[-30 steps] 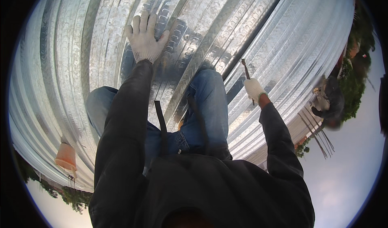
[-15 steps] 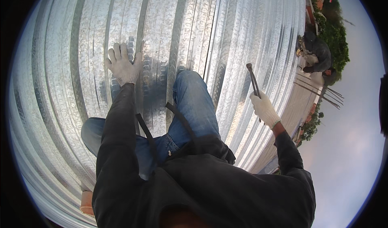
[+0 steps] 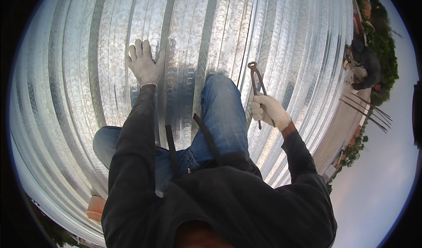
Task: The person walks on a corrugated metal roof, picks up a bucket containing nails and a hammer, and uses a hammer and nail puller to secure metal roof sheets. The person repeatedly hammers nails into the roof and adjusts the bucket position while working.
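My left hand [image 3: 144, 64], in a pale knitted glove, lies palm down with spread fingers on the ribbed metal decking [image 3: 182, 37]. Nothing is held in it. To the right of my bent knee, my right hand [image 3: 271, 111], gloved alike, is closed round the handles of dark end-cutting pincers [image 3: 260, 78]. Their rounded jaws point away from me, and the two handles are spread apart. One handle end sticks out below my fingers. The pincers are held above the shiny sheets, apart from my left hand.
At the far right a co-worker in dark clothes [image 3: 368, 65] crouches by the decking's edge. Several thin steel bars [image 3: 367, 112] jut out there beside a grey concrete strip [image 3: 337, 127]. An orange-brown block [image 3: 95, 207] sits at lower left. Trees [image 3: 387, 50] stand beyond.
The pincers have swung left toward my knee and turned, so their jaws and spread handles now show. My left hand stays flat on the decking. The whole view has shifted slightly.
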`<control>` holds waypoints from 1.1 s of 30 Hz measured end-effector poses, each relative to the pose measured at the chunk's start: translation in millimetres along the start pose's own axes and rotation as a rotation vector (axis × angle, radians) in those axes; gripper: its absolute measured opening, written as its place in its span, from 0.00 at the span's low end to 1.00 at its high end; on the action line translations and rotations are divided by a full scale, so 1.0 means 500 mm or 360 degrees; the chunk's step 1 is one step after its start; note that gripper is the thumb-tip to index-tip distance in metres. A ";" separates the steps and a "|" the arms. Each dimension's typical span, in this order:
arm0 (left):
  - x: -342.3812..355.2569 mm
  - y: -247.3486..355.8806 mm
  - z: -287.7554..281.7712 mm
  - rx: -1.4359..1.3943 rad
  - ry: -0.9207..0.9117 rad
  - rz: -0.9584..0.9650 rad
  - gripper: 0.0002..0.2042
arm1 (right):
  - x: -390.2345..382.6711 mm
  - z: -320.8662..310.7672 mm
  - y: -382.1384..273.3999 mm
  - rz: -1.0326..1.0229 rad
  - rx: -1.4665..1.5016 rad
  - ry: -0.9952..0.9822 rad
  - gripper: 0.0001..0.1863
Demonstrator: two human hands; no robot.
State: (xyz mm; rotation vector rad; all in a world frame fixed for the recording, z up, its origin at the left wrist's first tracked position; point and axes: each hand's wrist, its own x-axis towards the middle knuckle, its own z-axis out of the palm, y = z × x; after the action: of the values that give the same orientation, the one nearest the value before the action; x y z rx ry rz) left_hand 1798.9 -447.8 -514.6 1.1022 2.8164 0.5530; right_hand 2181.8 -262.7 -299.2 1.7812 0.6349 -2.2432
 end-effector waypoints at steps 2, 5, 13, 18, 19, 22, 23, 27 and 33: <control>-0.005 -0.002 0.007 0.0008 -0.0062 -0.0001 0.39 | -0.030 0.011 0.024 -0.0020 0.0087 -0.0078 0.03; -0.016 -0.018 0.027 0.0057 -0.0003 0.0112 0.41 | -0.072 0.020 0.078 -0.0093 0.0200 -0.0186 0.03; 0.066 -0.062 -0.082 -0.0369 -0.1012 0.0022 0.35 | -0.158 0.042 0.199 -0.0326 0.0365 -0.0606 0.08; -0.046 0.149 -0.218 -0.1951 -0.1267 -0.0297 0.34 | -0.176 0.073 0.236 -0.0439 0.0220 -0.0797 0.09; -0.084 0.194 -0.246 -0.2217 -0.1369 -0.0221 0.35 | -0.179 0.078 0.240 -0.0469 0.0183 -0.0850 0.09; -0.171 0.301 -0.306 -0.2671 -0.1632 -0.0253 0.35 | -0.184 0.092 0.248 -0.0513 0.0064 -0.0926 0.15; -0.195 0.326 -0.315 -0.2853 -0.1709 -0.0229 0.34 | -0.186 0.098 0.251 -0.0535 -0.0045 -0.0844 0.17; -0.259 0.364 -0.303 -0.3378 -0.1876 -0.0721 0.32 | -0.191 0.130 0.263 -0.0842 -0.0712 -0.0370 0.30; -0.287 0.305 -0.251 -0.3831 -0.1642 -0.0833 0.23 | -0.203 0.154 0.257 -0.0888 -0.1020 -0.0389 0.46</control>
State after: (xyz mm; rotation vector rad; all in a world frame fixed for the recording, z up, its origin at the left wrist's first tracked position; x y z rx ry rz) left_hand 1979.4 -478.4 -353.2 -0.1174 0.2490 1.5667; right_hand 2193.2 -421.8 -213.4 1.0805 1.7167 -2.1270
